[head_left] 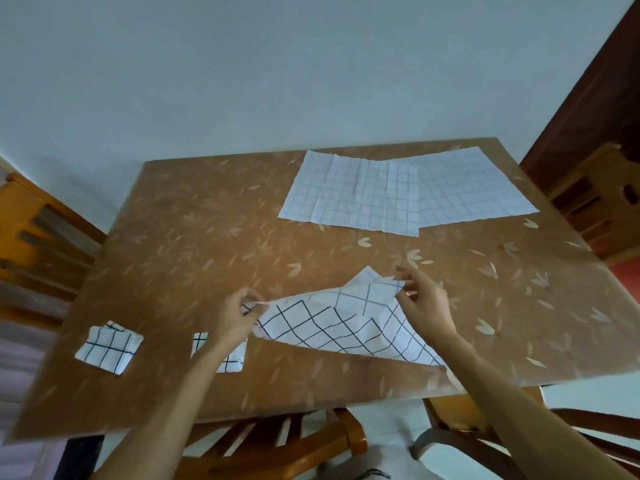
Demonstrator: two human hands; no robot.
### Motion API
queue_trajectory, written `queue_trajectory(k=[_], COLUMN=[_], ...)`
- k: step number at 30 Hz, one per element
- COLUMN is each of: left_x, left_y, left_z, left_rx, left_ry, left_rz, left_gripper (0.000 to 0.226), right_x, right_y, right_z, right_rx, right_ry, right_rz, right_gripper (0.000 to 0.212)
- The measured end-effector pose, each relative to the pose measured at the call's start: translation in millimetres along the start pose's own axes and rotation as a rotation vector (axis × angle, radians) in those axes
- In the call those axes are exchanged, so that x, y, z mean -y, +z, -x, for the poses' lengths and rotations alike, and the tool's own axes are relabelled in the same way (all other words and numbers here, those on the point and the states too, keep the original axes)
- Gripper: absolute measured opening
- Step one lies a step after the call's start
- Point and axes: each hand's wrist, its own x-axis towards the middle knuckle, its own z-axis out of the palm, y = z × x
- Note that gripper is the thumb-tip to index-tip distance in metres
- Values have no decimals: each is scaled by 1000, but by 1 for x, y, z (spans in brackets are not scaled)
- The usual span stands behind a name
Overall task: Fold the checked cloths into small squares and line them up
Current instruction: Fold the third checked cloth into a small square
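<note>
Left forearm (180, 393): bare, it comes in from the bottom edge across the near side of the brown table with a pale flower-patterned cover (194, 237).
Right forearm (502, 393): bare, it crosses the table's near right edge.
Left hand (239, 315): over the near middle of the table, fingers curled, pinching the left corner of the large white fabric cloth with dark grid lines (332, 327).
Right hand (424, 303): just right of the table's middle, thumb and fingertips pinching the large cloth's raised far corner, the other fingers loosely spread.
Large cloth: stretched between both hands. Its far part is turned over and shows a paler underside, and its near right corner lies by the table's near edge.
Small folded checked square (109, 347): flat on the table's near left part.
Second folded checked square (232, 362): on the table to the right of the first and apart from it, partly hidden under the left forearm.
Pale unfolded checked cloth (349, 192): spread flat on the table's far right part, creased, its right edge overlapping the next one.
Second unfolded checked cloth (474, 187): flat at the table's far right corner.
Orange-brown wooden chair (277, 445): tucked under the table's near edge.
Wooden chair on the left (34, 237): beside the table's left side.
Wooden chair on the right (595, 195): beside the table's right side.
Pale grey-blue wall (242, 64): behind the table's far edge.
</note>
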Motion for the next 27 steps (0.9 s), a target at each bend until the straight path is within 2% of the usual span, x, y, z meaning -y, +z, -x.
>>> queue_trajectory(k=[4, 7, 9, 11, 13, 16, 20, 24, 27], left_x=[-31, -50, -61, -76, -91, -101, -76, -46, -25], left_y=[-20, -34, -45, -56, -64, -67, -49, -22, -6], left_z=[-18, -24, -26, -23, -16, 4, 29, 64, 82], left_rx=[-132, -187, -259, -365, -488, -587, -528, -393, -293], left_ry=[50, -80, -80, -14, 129, 321, 477, 430, 390], left_rz=[47, 255, 371, 410, 353, 300, 164, 53, -22], left_gripper=[10, 10, 13, 14, 14, 18, 24, 12, 18], right_x=[32, 58, 71, 88, 107, 114, 87, 32, -8], right_y=[5, 14, 19, 19, 15, 5, -1, -7, -15], right_z=[-22, -40, -51, -55, -53, -42, -19, 15, 41], right_rx=[-21, -5, 10, -2, -43, -80, -83, -63, -20], right_ry=[28, 47, 70, 40, -44, -120, -79, -25, 21], right_rz=[2, -101, -196, -323, -430, -474, -393, -200, -114], right_gripper=[18, 10, 5, 7, 6, 13, 13, 26, 16])
